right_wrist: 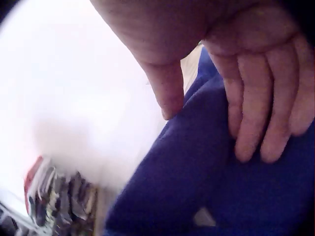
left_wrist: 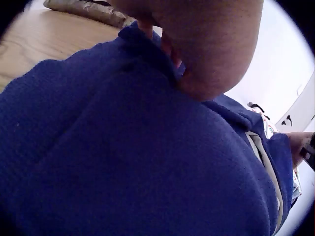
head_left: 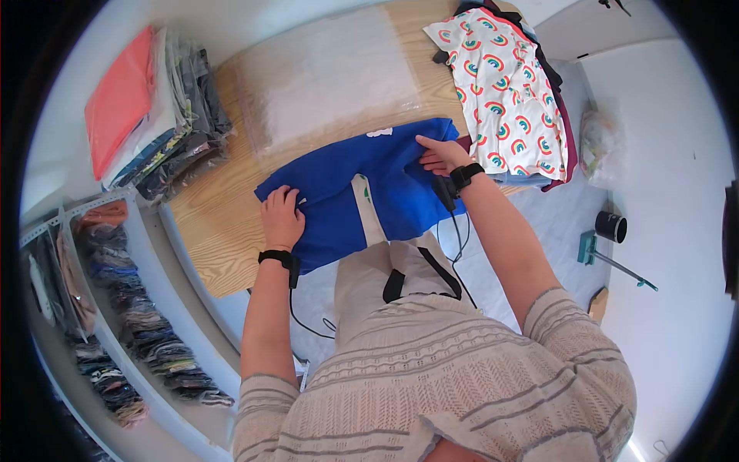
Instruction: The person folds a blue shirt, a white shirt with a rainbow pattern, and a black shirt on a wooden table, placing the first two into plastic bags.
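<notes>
A blue garment (head_left: pixel 331 185) with a cream strip (head_left: pixel 369 212) down its middle lies across the table's front edge, its near part hanging over. My left hand (head_left: pixel 283 222) rests on the garment's left part. In the left wrist view, that hand's fingers (left_wrist: pixel 167 44) bend down onto a ridge of blue cloth. My right hand (head_left: pixel 446 156) is at the garment's upper right. In the right wrist view, its fingers (right_wrist: pixel 256 108) lie nearly straight over the cloth, and the thumb (right_wrist: pixel 170 93) stands apart at the fabric's edge. A small white patch (head_left: pixel 379 132) shows near the top edge.
Behind the garment, a clear plastic bag (head_left: pixel 331 77) lies flat on the wooden table (head_left: pixel 208 239). A rainbow-print garment (head_left: pixel 504 92) tops a clothing pile at right. Bagged clothes (head_left: pixel 165 115) are stacked at left, above shelves of folded clothes (head_left: pixel 146 308).
</notes>
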A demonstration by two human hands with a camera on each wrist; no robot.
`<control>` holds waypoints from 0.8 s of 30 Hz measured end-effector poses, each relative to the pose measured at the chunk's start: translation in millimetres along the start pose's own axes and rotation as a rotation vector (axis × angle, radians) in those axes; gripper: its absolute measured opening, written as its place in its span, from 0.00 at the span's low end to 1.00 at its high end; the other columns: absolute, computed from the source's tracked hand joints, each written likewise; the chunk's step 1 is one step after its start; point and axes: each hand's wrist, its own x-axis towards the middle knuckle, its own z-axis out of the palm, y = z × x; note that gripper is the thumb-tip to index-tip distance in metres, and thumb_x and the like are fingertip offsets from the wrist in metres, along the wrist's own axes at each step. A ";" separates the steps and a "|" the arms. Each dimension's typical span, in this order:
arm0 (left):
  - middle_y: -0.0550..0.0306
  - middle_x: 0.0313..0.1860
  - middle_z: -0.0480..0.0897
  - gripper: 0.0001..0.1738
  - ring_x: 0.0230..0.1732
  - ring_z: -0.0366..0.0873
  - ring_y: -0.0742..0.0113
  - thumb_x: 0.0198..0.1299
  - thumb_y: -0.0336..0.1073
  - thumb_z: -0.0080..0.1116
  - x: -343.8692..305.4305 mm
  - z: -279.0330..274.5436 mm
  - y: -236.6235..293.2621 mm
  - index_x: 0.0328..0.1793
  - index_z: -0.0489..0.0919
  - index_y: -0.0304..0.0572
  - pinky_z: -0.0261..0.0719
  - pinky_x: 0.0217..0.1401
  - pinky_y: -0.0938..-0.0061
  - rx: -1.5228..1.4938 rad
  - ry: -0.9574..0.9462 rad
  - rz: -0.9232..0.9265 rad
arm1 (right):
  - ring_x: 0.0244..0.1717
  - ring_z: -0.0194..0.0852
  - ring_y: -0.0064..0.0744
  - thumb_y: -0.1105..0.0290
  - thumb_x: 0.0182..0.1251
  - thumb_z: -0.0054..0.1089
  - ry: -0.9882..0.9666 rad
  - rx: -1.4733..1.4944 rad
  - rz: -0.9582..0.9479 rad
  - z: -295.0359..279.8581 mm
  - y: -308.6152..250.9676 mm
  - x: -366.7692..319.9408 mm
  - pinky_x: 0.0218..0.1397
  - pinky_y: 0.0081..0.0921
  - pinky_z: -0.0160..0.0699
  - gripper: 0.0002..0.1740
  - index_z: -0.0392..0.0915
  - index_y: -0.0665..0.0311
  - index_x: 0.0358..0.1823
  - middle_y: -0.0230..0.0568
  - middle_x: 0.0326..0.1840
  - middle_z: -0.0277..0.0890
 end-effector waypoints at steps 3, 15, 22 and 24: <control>0.54 0.52 0.74 0.18 0.55 0.69 0.54 0.46 0.27 0.56 -0.3 5.7 -3.8 0.47 0.76 0.42 0.65 0.58 0.60 0.011 -0.011 -0.004 | 0.45 0.76 0.40 0.53 0.56 0.63 -0.076 0.118 0.008 8.4 7.8 6.8 0.47 0.32 0.73 0.25 0.76 0.68 0.44 0.44 0.45 0.78; 0.53 0.52 0.75 0.14 0.58 0.68 0.52 0.45 0.25 0.56 -16.0 -5.6 -15.0 0.41 0.72 0.42 0.66 0.59 0.57 -0.014 0.061 0.091 | 0.31 0.71 0.27 0.78 0.49 0.60 -0.212 0.527 -0.282 -0.1 49.1 12.7 0.34 0.26 0.71 0.13 0.69 0.64 0.37 0.33 0.34 0.72; 0.54 0.54 0.72 0.15 0.59 0.66 0.52 0.43 0.25 0.58 -19.4 6.1 -18.8 0.40 0.73 0.44 0.65 0.59 0.58 -0.070 -0.070 -0.017 | 0.40 0.72 0.29 0.64 0.51 0.72 0.009 0.087 -0.166 -1.0 35.0 -1.9 0.41 0.28 0.75 0.28 0.69 0.66 0.50 0.37 0.45 0.75; 0.54 0.54 0.72 0.15 0.59 0.66 0.52 0.42 0.25 0.58 -18.3 4.0 -16.3 0.39 0.73 0.44 0.65 0.59 0.58 -0.078 -0.069 -0.035 | 0.40 0.72 0.28 0.63 0.51 0.72 -0.011 0.123 -0.159 -2.3 33.2 -7.9 0.41 0.28 0.74 0.28 0.69 0.66 0.51 0.37 0.45 0.75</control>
